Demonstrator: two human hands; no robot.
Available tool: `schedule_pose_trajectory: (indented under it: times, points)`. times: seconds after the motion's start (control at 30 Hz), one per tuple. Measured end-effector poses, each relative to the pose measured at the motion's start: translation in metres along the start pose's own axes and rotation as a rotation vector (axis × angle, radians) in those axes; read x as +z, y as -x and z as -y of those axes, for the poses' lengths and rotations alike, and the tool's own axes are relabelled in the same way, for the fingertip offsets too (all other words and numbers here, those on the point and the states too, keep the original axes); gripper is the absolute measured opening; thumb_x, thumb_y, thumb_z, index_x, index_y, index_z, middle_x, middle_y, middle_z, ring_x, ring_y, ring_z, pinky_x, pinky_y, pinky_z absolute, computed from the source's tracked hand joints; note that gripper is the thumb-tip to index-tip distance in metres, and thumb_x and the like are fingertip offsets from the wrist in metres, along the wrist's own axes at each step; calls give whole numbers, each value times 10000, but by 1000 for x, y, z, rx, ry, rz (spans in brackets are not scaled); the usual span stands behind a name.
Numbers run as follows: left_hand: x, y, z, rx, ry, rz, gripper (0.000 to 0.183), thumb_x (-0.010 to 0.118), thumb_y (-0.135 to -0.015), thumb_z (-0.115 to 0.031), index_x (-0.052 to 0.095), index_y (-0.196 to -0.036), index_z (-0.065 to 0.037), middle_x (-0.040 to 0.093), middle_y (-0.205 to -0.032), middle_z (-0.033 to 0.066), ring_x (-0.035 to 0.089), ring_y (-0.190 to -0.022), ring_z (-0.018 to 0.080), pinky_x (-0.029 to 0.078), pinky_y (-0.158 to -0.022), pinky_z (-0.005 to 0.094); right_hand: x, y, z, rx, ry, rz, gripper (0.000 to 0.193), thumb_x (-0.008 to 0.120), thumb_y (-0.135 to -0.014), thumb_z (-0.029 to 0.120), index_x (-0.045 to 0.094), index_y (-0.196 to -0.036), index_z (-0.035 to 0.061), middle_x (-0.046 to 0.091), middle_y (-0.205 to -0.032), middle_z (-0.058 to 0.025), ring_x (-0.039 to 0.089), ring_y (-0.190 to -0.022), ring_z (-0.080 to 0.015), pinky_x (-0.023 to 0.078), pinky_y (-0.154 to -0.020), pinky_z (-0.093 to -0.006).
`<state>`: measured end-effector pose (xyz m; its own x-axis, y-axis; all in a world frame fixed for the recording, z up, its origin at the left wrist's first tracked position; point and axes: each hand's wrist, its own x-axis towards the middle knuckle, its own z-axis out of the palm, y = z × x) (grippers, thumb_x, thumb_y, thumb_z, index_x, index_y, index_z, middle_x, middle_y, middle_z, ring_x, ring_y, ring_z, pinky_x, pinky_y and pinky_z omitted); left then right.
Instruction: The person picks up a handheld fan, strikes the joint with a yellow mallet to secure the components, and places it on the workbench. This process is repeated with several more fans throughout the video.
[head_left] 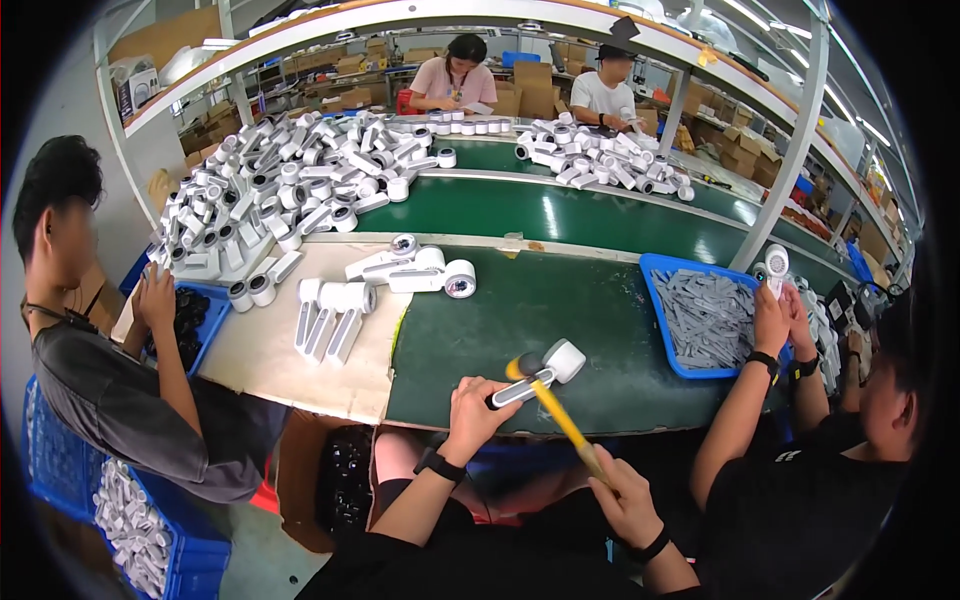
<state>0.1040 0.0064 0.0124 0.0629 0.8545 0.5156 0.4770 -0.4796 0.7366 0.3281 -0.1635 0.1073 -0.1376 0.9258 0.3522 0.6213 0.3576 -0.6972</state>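
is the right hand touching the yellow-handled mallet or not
Touching: the head view shows the right hand closed around the lower end of the yellow-handled mallet, with no gap between them.

You have two bare hands, a left hand (472, 416) and a right hand (626, 497), with one yellow-handled mallet (563, 415) and one white-and-grey plastic handheld device (564, 362) between them. Three white long-handled devices (344, 335) form a group on one pale board (255, 365). You have two heaps of white devices (290, 185), too many to count, one blue plastic tray (712, 374) of uncountable grey plastic strips (705, 320), and at least four other people (110, 390) around you.
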Motion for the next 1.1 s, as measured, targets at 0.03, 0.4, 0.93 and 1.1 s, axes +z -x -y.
schedule_pose_trajectory:
  times: [0.03, 0.4, 0.93, 1.1]
  points:
    - [0, 0, 4, 23, -32, -7, 209, 826, -686, -191, 702, -800, -68, 602, -737, 72, 564, -806, 288, 460, -741, 398, 0, -2, 1, 24, 41, 91, 522, 670, -870, 13, 531, -1374, 17, 511, -769, -115, 542, -666, -249, 459, -633, -323]
    - [1, 5, 5, -50, -3, 36, 231, 823, -686, -245, 706, -811, -90, 620, -799, 65, 571, -882, 296, 443, -753, 414, 9, -3, -6, -17, 184, 187, 504, 652, -890, 26, 528, -1378, 30, 543, -801, -123, 565, -687, -265, 471, -640, -335]
    - [-1, 5, 8, 10, -82, 35, 222, 834, -689, -229, 746, -858, -117, 636, -784, 38, 586, -859, 271, 453, -765, 400, 5, 11, -6, 38, 214, 130, 499, 668, -882, 66, 561, -1368, 101, 571, -847, -136, 605, -724, -309, 497, -652, -366]
    - [5, -3, 1, 75, -30, 6, 231, 841, -677, -204, 761, -870, -105, 661, -768, 74, 605, -769, 292, 482, -728, 406, 5, 20, -24, 113, 207, -7, 491, 655, -900, 78, 547, -1379, 92, 571, -829, -126, 609, -723, -294, 508, -659, -369]
